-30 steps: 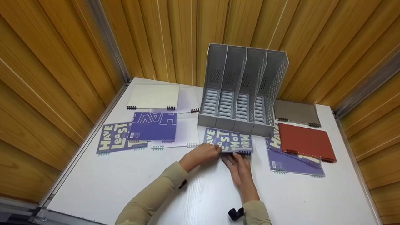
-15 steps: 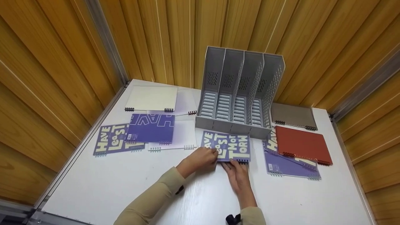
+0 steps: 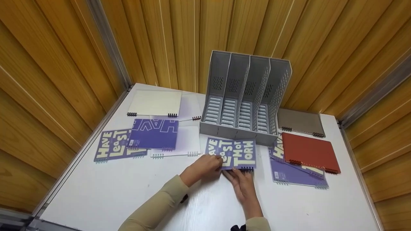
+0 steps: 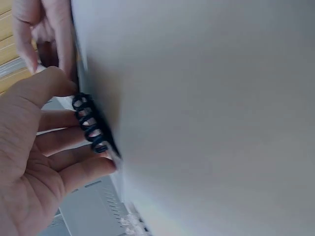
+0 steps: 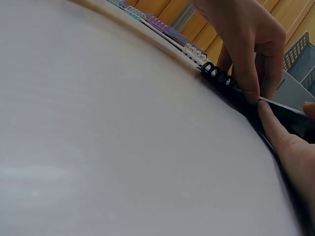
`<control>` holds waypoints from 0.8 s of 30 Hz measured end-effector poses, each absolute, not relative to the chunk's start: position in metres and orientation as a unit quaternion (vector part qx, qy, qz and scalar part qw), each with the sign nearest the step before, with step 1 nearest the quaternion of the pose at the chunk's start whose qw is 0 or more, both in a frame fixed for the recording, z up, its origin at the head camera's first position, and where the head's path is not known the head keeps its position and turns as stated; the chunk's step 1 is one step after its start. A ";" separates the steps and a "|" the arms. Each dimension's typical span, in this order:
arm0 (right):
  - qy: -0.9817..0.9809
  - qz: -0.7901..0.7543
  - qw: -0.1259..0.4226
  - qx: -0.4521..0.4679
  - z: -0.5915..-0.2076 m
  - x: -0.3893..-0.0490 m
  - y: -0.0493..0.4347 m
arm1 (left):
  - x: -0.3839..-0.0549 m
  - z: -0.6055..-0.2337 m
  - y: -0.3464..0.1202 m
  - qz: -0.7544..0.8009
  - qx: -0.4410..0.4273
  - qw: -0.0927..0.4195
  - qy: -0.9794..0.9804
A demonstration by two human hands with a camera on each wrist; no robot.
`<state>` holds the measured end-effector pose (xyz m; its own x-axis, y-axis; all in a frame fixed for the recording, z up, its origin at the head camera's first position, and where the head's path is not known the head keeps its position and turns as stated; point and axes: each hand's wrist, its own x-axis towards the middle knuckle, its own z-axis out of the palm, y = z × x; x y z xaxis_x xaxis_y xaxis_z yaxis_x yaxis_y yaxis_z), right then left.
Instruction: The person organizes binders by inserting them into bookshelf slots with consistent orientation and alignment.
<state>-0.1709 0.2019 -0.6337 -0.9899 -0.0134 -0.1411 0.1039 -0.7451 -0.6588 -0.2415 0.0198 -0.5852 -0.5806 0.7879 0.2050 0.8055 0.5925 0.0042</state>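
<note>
A purple notebook (image 3: 245,154) with cream lettering and black ring binding lies in front of the grey file rack (image 3: 236,130). My left hand (image 3: 205,165) pinches its near edge left of centre. In the left wrist view, that hand's thumb (image 4: 54,83) is on one side of the edge and its fingers on the other, by the black rings (image 4: 91,123). My right hand (image 3: 245,186) grips the same edge further right, thumb on top near the rings. In the right wrist view its finger (image 5: 273,123) meets the left hand's fingertips. The notebook's underside is hidden.
To the left lie a cream notebook (image 3: 155,102), a plain purple notebook (image 3: 154,139), a lettered one (image 3: 109,147) and pale ones. On the right are a brown notebook (image 3: 300,120), a red notebook (image 3: 310,150) and purple ones beneath. Wood-look panels (image 3: 179,41) enclose the white table (image 3: 112,192).
The notebook and both hands have come slightly nearer to the person, and more of the lettered cover shows. Both hands keep hold of it. The head view has shifted a little.
</note>
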 end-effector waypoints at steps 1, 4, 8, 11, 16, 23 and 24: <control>0.365 -0.928 0.031 0.071 -0.633 -0.169 0.204 | -0.241 -0.585 0.023 -0.055 -0.445 0.084 -0.890; 0.391 -0.915 0.028 0.092 -0.631 -0.166 0.205 | -0.239 -0.583 0.028 -0.075 -0.437 0.064 -0.894; 0.416 -0.904 0.034 0.096 -0.627 -0.169 0.201 | -0.239 -0.581 0.026 -0.088 -0.419 0.048 -0.902; 0.425 -0.899 0.034 0.096 -0.624 -0.173 0.198 | -0.239 -0.580 0.024 -0.086 -0.411 0.047 -0.906; 0.416 -0.905 0.028 0.085 -0.622 -0.180 0.199 | -0.243 -0.578 0.023 -0.084 -0.407 0.064 -0.907; 0.388 -0.915 0.041 0.106 -0.625 -0.173 0.201 | -0.240 -0.580 0.022 -0.079 -0.415 0.057 -0.904; 0.388 -0.914 0.041 0.113 -0.625 -0.171 0.201 | -0.238 -0.582 0.021 -0.081 -0.419 0.056 -0.903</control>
